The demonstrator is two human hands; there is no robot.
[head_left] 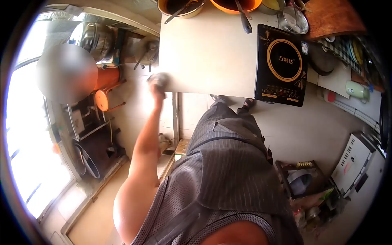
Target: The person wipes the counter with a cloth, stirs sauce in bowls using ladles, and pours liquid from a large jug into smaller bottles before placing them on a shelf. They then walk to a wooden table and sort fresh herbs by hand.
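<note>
Your left hand (155, 86) has its grip curled round some blurry grey rag (162, 78) at the tabletop's (208, 53) left edge, can't tell your right hand's.

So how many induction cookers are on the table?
1: the black induction cooker, on the right of the table. The table's far end is cut off, so more may hide.

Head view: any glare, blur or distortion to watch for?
In the head view, glare washes out the bright opening at left; the left hand and the dark thing at it are blurred; a round patch is smeared; wide-angle bending, black corners; the cooktop is sharper.
</note>
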